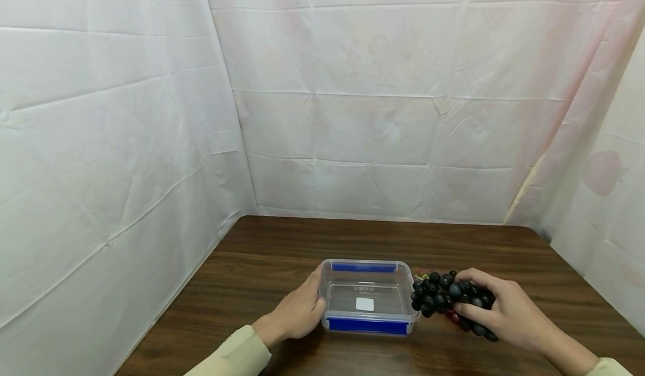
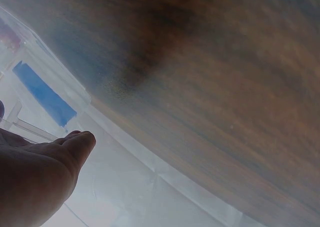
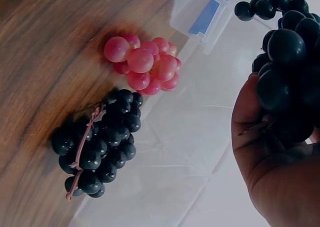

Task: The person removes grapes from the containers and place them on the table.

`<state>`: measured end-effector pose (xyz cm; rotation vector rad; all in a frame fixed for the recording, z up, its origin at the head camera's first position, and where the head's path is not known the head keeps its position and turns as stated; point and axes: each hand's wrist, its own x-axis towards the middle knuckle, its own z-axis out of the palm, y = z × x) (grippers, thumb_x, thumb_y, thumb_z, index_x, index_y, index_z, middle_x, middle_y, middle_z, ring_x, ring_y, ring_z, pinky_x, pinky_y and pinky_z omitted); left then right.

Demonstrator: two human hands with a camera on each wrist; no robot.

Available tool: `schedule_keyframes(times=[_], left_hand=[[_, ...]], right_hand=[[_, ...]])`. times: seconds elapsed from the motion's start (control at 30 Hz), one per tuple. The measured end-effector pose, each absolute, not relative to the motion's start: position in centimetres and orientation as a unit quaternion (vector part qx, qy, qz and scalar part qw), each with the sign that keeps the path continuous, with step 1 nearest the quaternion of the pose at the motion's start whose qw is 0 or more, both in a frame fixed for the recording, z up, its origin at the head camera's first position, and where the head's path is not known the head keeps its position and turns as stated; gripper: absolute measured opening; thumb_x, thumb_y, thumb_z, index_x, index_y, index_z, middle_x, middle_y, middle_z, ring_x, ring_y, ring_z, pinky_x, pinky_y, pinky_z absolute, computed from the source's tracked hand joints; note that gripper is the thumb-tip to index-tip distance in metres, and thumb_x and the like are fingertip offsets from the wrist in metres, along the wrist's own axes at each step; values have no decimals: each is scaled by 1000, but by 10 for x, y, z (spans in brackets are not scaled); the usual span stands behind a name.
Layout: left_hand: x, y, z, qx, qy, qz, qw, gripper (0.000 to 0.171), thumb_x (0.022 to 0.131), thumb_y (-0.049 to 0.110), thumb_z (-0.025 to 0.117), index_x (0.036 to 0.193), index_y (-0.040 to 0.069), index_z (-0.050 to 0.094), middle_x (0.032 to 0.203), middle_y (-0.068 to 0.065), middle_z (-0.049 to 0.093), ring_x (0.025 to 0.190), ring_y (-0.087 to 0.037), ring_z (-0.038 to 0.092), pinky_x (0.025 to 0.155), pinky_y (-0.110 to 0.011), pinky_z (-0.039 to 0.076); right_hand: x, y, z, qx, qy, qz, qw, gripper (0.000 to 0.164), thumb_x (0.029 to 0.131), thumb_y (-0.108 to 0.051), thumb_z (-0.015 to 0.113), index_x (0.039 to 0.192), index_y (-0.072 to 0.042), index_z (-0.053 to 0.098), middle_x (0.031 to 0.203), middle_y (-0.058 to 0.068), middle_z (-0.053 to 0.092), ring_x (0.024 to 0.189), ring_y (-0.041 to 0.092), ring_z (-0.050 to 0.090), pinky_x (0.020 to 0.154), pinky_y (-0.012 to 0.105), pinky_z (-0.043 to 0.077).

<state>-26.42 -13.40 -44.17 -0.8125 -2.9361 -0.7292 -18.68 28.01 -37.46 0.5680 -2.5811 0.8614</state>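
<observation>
A clear plastic food box (image 1: 370,295) with blue strips on its long sides stands on the table. My left hand (image 1: 301,307) rests against the left wall of the box, its fingers extended along that wall. My right hand (image 1: 511,309) grips a bunch of black grapes (image 1: 433,293), just right of the box and raised above the table. In the right wrist view, a second bunch of black grapes (image 3: 100,144) lies on the table beside a bunch of red grapes (image 3: 145,64). From the head, the held bunch and right hand hide most of these.
The dark wood-grain table (image 1: 282,241) reaches back to white sheeting (image 1: 353,141), which also hangs at the left and right. A white label (image 1: 365,304) shows at the bottom of the box. Behind the held grapes, a small yellow-green bit (image 1: 422,277) peeks out.
</observation>
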Motion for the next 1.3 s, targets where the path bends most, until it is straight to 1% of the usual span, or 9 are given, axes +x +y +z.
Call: schedule_keyframes(times=[0.27,0.4,0.5,0.6,0.67,0.8,0.9,1.03,1.3], left_hand=[[-265,-134,-442,-257,-938,-233,0,71,104,22,38,164,1,8,169,-16,18,153,-27,26,120,-49,30],[-265,-134,-442,-257,-938,-232,0,71,104,22,38,164,1,8,169,-16,18,152,-27,27,120,-49,31],[-265,-134,-442,-257,-938,-231,-1,71,104,22,38,164,1,8,169,-16,18,152,-27,27,120,-49,31],[-264,-134,-441,-257,-939,-231,-1,71,104,22,38,164,1,8,169,-17,18,153,-27,26,120,-49,31],[-264,-134,-441,-257,-938,-231,-1,71,104,22,37,164,1,8,169,-17,18,153,-27,26,120,-49,31],[-265,-134,-441,-258,-938,-231,-3,71,104,22,37,164,1,7,169,-17,17,153,-27,26,120,-49,31],[-266,-134,-441,-260,-937,-232,-3,70,104,22,37,164,1,7,169,-17,17,153,-27,25,120,-49,30],[-265,-134,-441,-263,-936,-233,0,70,104,22,38,164,0,8,169,-18,18,153,-27,26,120,-49,30],[-264,-134,-440,-263,-936,-234,2,70,104,21,38,164,-1,8,169,-19,18,153,-28,26,120,-49,30]], right_hand=[[-181,287,-380,189,-918,315,147,35,88,-28,82,120,-28,67,110,-5,72,84,-1,63,65,26,54],[-179,290,-382,192,-916,323,141,36,89,-27,81,122,-26,66,114,0,72,67,0,58,65,25,51],[-179,293,-383,190,-916,326,137,36,90,-27,81,123,-26,66,115,0,72,70,-1,60,66,25,52],[-179,295,-383,188,-918,323,136,36,89,-28,81,122,-27,67,113,-4,72,90,0,65,68,26,55],[-178,296,-384,188,-918,324,131,36,90,-28,81,123,-26,67,113,-4,73,90,0,65,68,26,55],[-177,301,-387,187,-916,338,110,37,91,-27,79,126,-22,66,117,5,72,52,-8,39,60,24,48],[-177,304,-392,193,-910,356,94,38,93,-24,77,128,-18,64,119,13,71,42,-8,17,48,24,42],[-178,309,-399,204,-905,366,76,38,94,-21,75,129,-15,63,117,18,70,40,-10,20,38,26,39],[-184,311,-410,206,-906,370,2,40,96,-26,73,131,-11,62,123,19,68,42,-3,19,49,26,42]])
